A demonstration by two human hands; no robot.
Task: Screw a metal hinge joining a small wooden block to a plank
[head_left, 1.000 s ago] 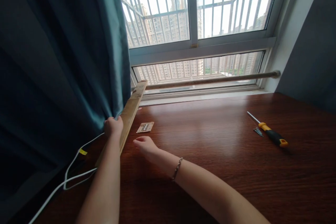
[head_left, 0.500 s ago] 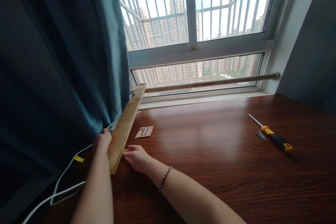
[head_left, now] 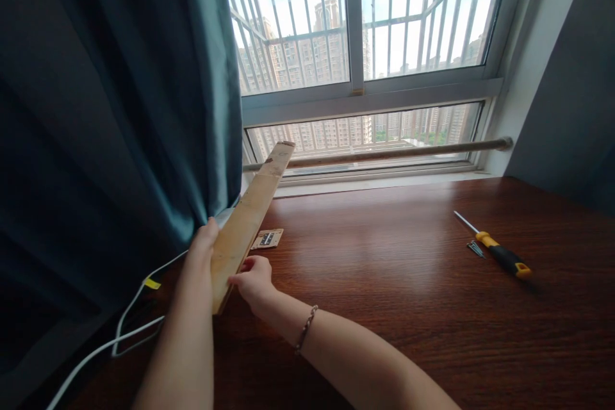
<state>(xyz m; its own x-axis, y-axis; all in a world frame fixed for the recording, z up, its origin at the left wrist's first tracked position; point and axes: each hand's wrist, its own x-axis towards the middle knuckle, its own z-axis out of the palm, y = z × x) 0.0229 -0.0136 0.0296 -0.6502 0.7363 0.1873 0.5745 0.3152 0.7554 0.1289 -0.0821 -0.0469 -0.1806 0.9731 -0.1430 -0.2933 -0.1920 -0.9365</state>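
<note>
A long wooden board lies between my hands, its far end raised toward the window. My left hand grips its left edge, fingers partly hidden behind the wood. On the opposite edge, near the close end, my right hand is closed with the thumb on top and fingers curled beneath. Just right of the board, a small card-like piece with dark and light markings rests on the table, partly covered by the board's edge.
The brown wooden table reaches to the window sill. A yellow-and-black screwdriver lies at right beside several screws. A blue curtain hangs at left, above a white cable. A rail crosses the window.
The board has lifted from the table and shifted right, its far end higher. My right hand has gone from lying beside the edge to gripping it; my left hand moved along with the board.
</note>
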